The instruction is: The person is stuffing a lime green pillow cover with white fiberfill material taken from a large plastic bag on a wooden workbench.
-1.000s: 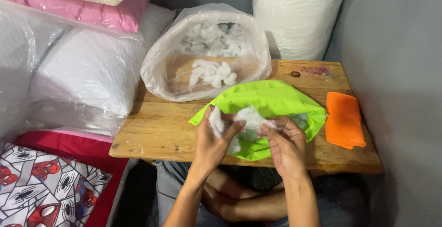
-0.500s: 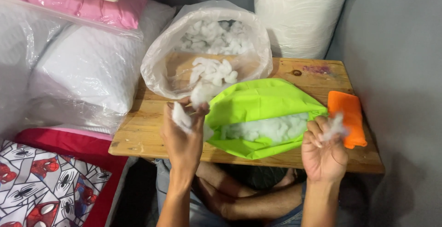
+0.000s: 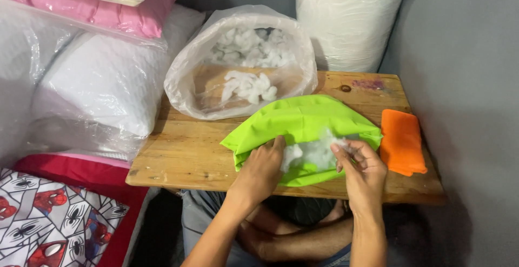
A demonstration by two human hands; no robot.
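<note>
A lime-green fabric cover (image 3: pixel 308 118) lies on the wooden table (image 3: pixel 184 153), its opening towards me and white fibre stuffing (image 3: pixel 313 153) showing in it. My left hand (image 3: pixel 262 167) rests palm down at the left of the opening, its fingers curled onto the stuffing inside. My right hand (image 3: pixel 362 167) is at the right of the opening and pinches a tuft of the same stuffing with its fingertips. How much stuffing lies deeper in the cover is hidden.
A clear plastic bag (image 3: pixel 243 56) of white stuffing lies open behind the cover. A folded orange cloth (image 3: pixel 401 141) sits at the table's right edge. Bagged pillows (image 3: pixel 102 83) pile up on the left, a white roll (image 3: pixel 346 18) stands behind, and a grey wall (image 3: pixel 465 83) closes the right.
Half a second ago both hands were raised and apart, each holding a tuft of stuffing. They have now come down together onto the cover's opening with the stuffing.
</note>
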